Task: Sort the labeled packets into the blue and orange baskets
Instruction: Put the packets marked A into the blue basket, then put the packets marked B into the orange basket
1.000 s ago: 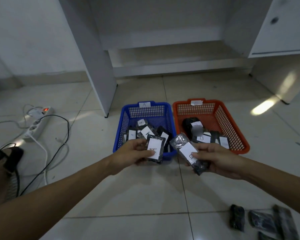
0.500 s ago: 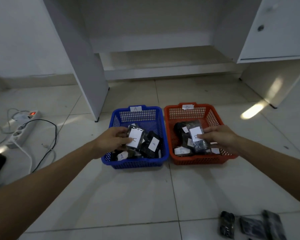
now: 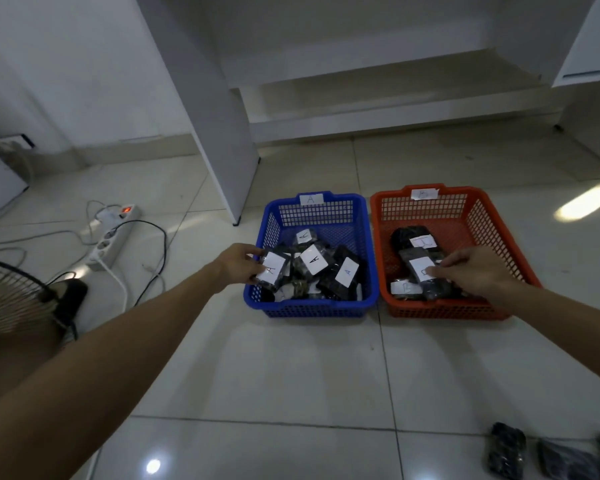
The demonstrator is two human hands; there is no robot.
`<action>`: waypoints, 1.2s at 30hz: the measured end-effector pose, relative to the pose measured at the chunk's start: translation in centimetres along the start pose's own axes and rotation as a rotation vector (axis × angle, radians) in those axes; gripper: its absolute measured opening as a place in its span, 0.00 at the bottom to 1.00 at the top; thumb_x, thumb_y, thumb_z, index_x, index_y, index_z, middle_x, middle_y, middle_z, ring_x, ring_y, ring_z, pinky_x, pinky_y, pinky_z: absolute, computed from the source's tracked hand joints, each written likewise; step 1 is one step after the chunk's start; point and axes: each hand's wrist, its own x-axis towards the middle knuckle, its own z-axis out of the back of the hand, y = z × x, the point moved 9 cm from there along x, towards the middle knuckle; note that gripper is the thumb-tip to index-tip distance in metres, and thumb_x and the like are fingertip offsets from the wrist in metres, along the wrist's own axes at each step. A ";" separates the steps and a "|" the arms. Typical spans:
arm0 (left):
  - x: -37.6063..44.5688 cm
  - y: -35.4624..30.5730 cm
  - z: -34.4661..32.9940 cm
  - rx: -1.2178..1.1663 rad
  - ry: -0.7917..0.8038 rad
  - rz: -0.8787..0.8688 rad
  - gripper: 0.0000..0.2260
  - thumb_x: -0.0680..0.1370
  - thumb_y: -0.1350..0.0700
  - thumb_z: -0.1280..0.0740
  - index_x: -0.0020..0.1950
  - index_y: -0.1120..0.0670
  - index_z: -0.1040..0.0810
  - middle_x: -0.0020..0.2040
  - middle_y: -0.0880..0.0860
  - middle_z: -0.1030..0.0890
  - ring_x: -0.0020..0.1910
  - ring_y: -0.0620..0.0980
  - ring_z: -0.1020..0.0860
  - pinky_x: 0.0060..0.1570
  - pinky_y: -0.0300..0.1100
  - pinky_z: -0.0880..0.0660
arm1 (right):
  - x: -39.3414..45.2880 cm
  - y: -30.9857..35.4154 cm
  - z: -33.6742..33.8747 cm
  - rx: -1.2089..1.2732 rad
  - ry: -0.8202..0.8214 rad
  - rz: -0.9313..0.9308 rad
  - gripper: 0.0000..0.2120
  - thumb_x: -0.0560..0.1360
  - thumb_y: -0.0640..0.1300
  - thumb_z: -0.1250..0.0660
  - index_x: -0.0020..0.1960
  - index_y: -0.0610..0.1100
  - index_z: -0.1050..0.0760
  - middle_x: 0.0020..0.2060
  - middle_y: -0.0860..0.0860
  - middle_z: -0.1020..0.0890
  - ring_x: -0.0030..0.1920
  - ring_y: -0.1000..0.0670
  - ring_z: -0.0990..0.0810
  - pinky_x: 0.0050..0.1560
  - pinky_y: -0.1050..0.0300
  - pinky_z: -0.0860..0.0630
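Blue basket (image 3: 368, 216), left hand (image 3: 238, 268) holding A packet (image 3: 272, 270), orange basket (image 3: 492, 220)

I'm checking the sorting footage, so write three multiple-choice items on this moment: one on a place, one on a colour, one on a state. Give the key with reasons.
1. Where do the unsorted packets lie?
A. On the floor at bottom right
B. On the shelf under the desk
C. Beside the power strip

2. What colour is the basket tagged A?
A. Orange
B. Blue
C. Green

3. What is the left hand doing?
A. Resting flat on the floor
B. Gripping the basket rim
C. Holding a packet labelled A at the basket's left side

Key: 1 A, the dark packets sit on the tiles at the lower right corner. 2 B, the A tag is on the far rim of the blue basket. 3 C, its fingers close round the packet's left edge, inside that basket.
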 end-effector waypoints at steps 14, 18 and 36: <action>0.0 -3.6 0.5 0.469 -0.305 -0.247 0.11 0.74 0.54 0.26 0.56 0.54 0.15 0.54 0.54 0.15 0.54 0.54 0.18 0.57 0.43 0.25 | -2.7 0.5 3.4 0.060 -0.040 0.091 0.06 0.72 0.43 0.22 0.46 0.42 0.16 0.36 0.49 0.16 0.33 0.53 0.22 0.33 0.63 0.28; -4.9 -11.1 -4.3 0.328 -0.300 -0.640 0.10 0.76 0.53 0.27 0.55 0.54 0.17 0.47 0.47 0.17 0.44 0.44 0.20 0.45 0.26 0.28 | -5.5 -0.4 5.1 0.066 0.039 0.143 0.02 0.72 0.40 0.23 0.43 0.43 0.15 0.37 0.50 0.15 0.35 0.56 0.19 0.34 0.67 0.26; -15.3 -11.2 -40.8 0.599 0.594 -0.514 0.32 0.65 0.31 0.26 0.57 0.52 0.27 0.53 0.51 0.23 0.49 0.51 0.24 0.39 0.43 0.28 | -18.2 -16.8 2.8 -0.533 0.441 0.134 0.22 0.61 0.48 0.18 0.53 0.53 0.19 0.49 0.57 0.17 0.49 0.54 0.20 0.51 0.57 0.23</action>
